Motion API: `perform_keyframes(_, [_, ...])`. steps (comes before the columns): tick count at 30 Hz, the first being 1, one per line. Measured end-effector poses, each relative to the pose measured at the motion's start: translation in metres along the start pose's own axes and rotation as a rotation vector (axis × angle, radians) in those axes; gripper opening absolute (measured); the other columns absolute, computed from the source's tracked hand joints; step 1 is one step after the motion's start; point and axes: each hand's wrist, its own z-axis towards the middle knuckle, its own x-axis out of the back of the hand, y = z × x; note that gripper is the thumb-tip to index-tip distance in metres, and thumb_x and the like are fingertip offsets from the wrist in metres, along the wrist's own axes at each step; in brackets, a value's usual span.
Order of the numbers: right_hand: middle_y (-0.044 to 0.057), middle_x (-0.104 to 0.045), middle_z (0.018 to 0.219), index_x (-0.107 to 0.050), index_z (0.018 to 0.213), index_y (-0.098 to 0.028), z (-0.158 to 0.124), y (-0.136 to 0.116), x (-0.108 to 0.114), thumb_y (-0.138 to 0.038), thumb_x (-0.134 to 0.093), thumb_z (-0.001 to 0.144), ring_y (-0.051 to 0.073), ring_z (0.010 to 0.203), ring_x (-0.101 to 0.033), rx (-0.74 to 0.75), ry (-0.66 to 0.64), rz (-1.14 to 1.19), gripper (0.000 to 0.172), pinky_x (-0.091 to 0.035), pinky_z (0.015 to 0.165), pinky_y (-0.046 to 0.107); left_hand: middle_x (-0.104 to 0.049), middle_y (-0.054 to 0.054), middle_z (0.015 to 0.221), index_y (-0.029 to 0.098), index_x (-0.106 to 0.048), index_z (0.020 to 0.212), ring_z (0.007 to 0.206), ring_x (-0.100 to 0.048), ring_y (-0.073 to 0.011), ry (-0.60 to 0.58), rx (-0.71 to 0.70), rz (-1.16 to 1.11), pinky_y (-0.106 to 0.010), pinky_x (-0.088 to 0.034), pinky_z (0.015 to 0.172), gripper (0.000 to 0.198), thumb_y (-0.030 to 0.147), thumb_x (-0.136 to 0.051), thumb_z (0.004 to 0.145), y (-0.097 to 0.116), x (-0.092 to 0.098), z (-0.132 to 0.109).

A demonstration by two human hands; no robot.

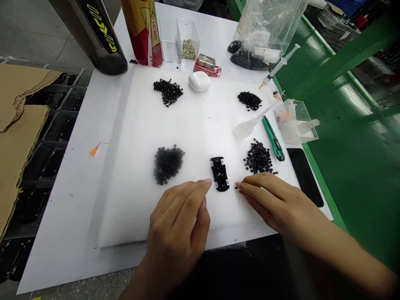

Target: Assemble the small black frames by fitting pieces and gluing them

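A small black part [220, 174] with notched sides and silvery spots near its ends lies on the white foam pad [200, 133]. Just left of it is my left hand [179, 225], fingers together and curled toward the thumb; whatever they hold, if anything, is hidden. On the other side, my right hand [271, 198] is closed in a pinch, with a tiny black piece [236, 187] at its fingertips. Close above that hand lies a pile of small black squares [258, 157]. Another dark pile [168, 163], looking hazy, sits above my left hand.
Two more black piles [168, 91] [249, 101] lie farther back. A green utility knife [273, 138], dropper [246, 128], syringe [279, 66] and phone-like black slab [304, 177] are at right. A white case [199, 81], batteries [207, 66] and dark bottle [96, 37] stand behind.
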Motion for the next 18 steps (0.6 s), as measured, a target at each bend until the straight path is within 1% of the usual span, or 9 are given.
perform_keyframes(2, [0.012, -0.066, 0.114, -0.062, 0.125, -0.009, 0.004, 0.001, -0.003, 0.004, -0.062, 0.088, 0.022, 0.101, -0.063, 0.021, 0.011, 0.028, 0.039, -0.059, 0.087, 0.038, -0.072, -0.009, 0.119, 0.005, -0.066, 0.126, 0.116, -0.065, -0.0173, -0.004, -0.005, 0.01, -0.033, -0.055, 0.102, 0.035, -0.003, -0.056, 0.094, -0.001, -0.001, 0.001])
perform_keyframes(5, [0.014, -0.068, 0.108, -0.064, 0.114, -0.006, 0.011, -0.002, -0.005, 0.004, -0.064, 0.086, 0.025, 0.098, -0.064, 0.084, 0.017, -0.063, 0.029, -0.06, 0.085, 0.042, -0.073, -0.008, 0.117, 0.006, -0.067, 0.125, 0.115, -0.065, -0.0167, 0.001, -0.022, 0.0, -0.032, -0.055, 0.102, 0.034, -0.003, -0.056, 0.094, 0.0, -0.001, 0.003])
perform_keyframes(7, [0.014, -0.069, 0.103, -0.065, 0.108, -0.005, 0.011, -0.009, -0.005, 0.001, -0.067, 0.086, 0.026, 0.095, -0.066, 0.095, 0.044, -0.107, 0.022, -0.061, 0.084, 0.044, -0.074, -0.007, 0.117, 0.01, -0.068, 0.124, 0.114, -0.067, -0.0153, 0.009, 0.051, -0.052, -0.029, -0.055, 0.102, 0.033, -0.001, -0.056, 0.095, 0.006, 0.002, 0.003])
perform_keyframes(9, [0.014, -0.07, 0.104, -0.065, 0.109, -0.006, 0.008, -0.021, -0.004, -0.004, -0.069, 0.088, 0.024, 0.095, -0.067, 0.035, 0.118, -0.071, 0.022, -0.061, 0.085, 0.042, -0.075, -0.004, 0.113, 0.015, -0.07, 0.121, 0.106, -0.07, -0.0127, 0.002, 0.229, -0.161, -0.023, -0.057, 0.097, 0.029, 0.005, -0.057, 0.098, 0.015, 0.005, 0.001])
perform_keyframes(10, [0.013, -0.071, 0.106, -0.065, 0.111, -0.007, 0.005, -0.029, -0.002, -0.006, -0.07, 0.088, 0.023, 0.098, -0.068, -0.016, 0.165, -0.037, 0.023, -0.062, 0.087, 0.04, -0.076, -0.001, 0.108, 0.018, -0.071, 0.118, 0.098, -0.072, -0.011, -0.019, 0.328, -0.241, -0.019, -0.058, 0.091, 0.025, 0.01, -0.058, 0.099, 0.02, 0.006, 0.0])
perform_keyframes(12, [0.012, -0.072, 0.113, -0.066, 0.115, -0.011, 0.001, -0.046, 0.001, -0.01, -0.069, 0.09, 0.021, 0.104, -0.07, -0.103, 0.237, 0.021, 0.025, -0.062, 0.094, 0.035, -0.078, 0.003, 0.094, 0.023, -0.073, 0.111, 0.075, -0.072, -0.0081, -0.128, 0.505, -0.456, -0.014, -0.06, 0.073, 0.019, 0.018, -0.058, 0.1, 0.031, 0.008, -0.002])
perform_keyframes(14, [0.01, -0.074, 0.114, -0.067, 0.115, -0.015, 0.001, -0.062, 0.003, -0.011, -0.066, 0.093, 0.019, 0.105, -0.073, -0.139, 0.281, 0.042, 0.023, -0.062, 0.096, 0.031, -0.077, 0.005, 0.083, 0.025, -0.076, 0.106, 0.064, -0.07, -0.0078, -0.229, 0.658, -0.662, -0.013, -0.058, 0.063, 0.02, 0.023, -0.056, 0.101, 0.039, 0.007, -0.002])
perform_keyframes(16, [0.009, -0.076, 0.11, -0.069, 0.114, -0.016, 0.004, -0.073, 0.004, -0.011, -0.064, 0.094, 0.018, 0.099, -0.075, -0.156, 0.32, 0.052, 0.022, -0.064, 0.093, 0.029, -0.077, 0.004, 0.083, 0.026, -0.078, 0.103, 0.069, -0.072, -0.0099, -0.255, 0.798, -0.779, -0.015, -0.06, 0.067, 0.022, 0.027, -0.056, 0.102, 0.043, 0.005, -0.002])
perform_keyframes(18, [0.009, -0.077, 0.109, -0.071, 0.114, -0.016, 0.008, -0.078, 0.005, -0.01, -0.061, 0.094, 0.019, 0.098, -0.076, -0.171, 0.346, 0.057, 0.022, -0.065, 0.092, 0.028, -0.079, 0.001, 0.088, 0.025, -0.079, 0.101, 0.078, -0.074, -0.0132, -0.245, 0.903, -0.824, -0.018, -0.061, 0.075, 0.021, 0.031, -0.059, 0.101, 0.044, 0.005, -0.002])
